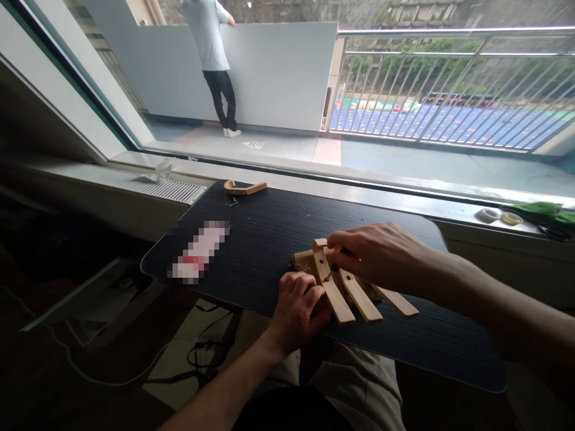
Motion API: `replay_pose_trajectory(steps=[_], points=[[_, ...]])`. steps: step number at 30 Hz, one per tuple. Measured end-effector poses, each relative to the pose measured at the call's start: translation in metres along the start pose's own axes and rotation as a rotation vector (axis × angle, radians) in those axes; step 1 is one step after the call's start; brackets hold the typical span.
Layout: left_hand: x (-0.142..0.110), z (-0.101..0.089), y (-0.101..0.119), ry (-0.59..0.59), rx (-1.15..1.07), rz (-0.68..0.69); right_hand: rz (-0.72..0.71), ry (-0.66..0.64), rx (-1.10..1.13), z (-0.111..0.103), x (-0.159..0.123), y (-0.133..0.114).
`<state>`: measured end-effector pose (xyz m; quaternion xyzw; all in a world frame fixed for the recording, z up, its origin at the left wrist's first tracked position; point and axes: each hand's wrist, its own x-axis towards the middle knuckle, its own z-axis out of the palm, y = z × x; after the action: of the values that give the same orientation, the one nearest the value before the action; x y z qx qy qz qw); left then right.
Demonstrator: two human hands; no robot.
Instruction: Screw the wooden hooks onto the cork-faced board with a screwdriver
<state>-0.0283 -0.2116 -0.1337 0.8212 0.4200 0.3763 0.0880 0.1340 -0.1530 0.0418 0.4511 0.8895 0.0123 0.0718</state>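
A wooden assembly of three flat slats fanned out from a block lies on the black ribbed board in front of me. My left hand is curled closed against its near left side, fingers pressed on the block. My right hand reaches from the right and pinches the top end of the leftmost slat; what else its fingers hold is hidden. A separate curved wooden piece lies at the board's far edge, with a small dark metal part beside it.
A blurred white and red object lies on the board's left part. Tape rolls and green material sit on the window sill at right. Cables trail on the floor. Another person stands outside on the balcony.
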Motion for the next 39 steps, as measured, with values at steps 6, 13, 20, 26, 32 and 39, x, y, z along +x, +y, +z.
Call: replay_pose_trajectory(steps=[6, 13, 20, 26, 32, 39], points=[[-0.001, 0.000, 0.000, -0.021, -0.009, -0.013, -0.111, -0.173, 0.050, -0.011, 0.000, -0.009], [0.000, 0.000, 0.000, -0.016, -0.014, -0.015, 0.050, -0.059, -0.060, 0.008, 0.005, -0.012], [0.000, -0.001, 0.002, -0.003, -0.011, -0.007, -0.097, -0.113, 0.029, -0.011, 0.002, -0.004], [0.001, -0.001, 0.000, -0.021, -0.012, -0.014, -0.134, -0.177, 0.027, -0.004, 0.004, -0.008], [-0.001, -0.002, -0.001, -0.026, -0.012, 0.011, 0.025, -0.057, -0.059, 0.012, 0.005, -0.005], [-0.001, -0.002, 0.000, -0.038, 0.009, 0.023, -0.051, -0.065, 0.007, -0.011, -0.005, 0.002]])
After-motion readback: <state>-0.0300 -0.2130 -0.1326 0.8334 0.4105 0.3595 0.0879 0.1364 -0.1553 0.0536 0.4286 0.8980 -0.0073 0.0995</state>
